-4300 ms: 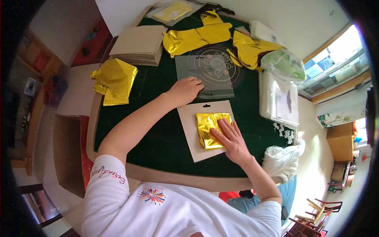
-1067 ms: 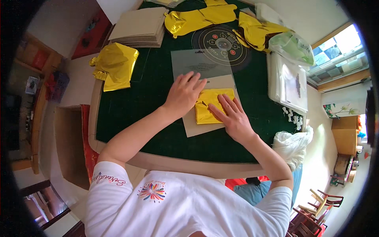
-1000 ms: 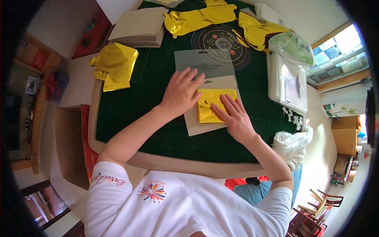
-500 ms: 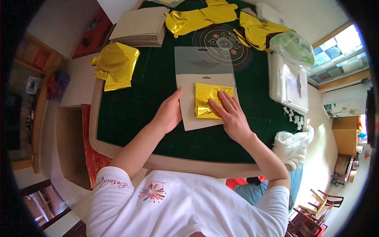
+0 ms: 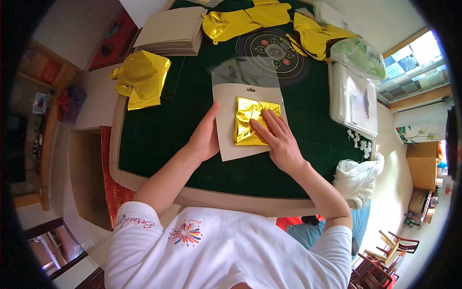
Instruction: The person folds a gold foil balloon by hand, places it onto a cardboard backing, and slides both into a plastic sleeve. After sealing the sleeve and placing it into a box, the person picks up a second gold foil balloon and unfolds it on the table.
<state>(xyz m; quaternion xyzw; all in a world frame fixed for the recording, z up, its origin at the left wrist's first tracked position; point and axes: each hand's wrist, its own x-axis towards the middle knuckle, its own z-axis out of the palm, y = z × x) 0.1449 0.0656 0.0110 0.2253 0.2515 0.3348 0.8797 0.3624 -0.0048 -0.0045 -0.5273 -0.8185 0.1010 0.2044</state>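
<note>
Bag [image 5: 245,72] and card [image 5: 226,130] have been brought together: a few seconds ago the bag was left past the card's top, and now much of it is overlapped by the card. Both are laid on the green table [image 5: 144,149], by the hands. It cannot be told whether the card is in the bag or just on it. So the two seem to be more nearly lined up, with some clear bag left bare past the card's top.

Left hand [image 5: 206,135] has been moved too. It was put on the bag at first; now it is set at the card's left side, thumb by the edge. Its fingertips are hidden, so how tight its grip is cannot be told.

Right hand [image 5: 280,139] is spread flat, as at first, with nothing pinched. The gold pack [image 5: 244,130] is pressed under its fingers, on the card. A small hole [image 5: 250,90] in the card is seen past those fingertips, not covered.
</note>
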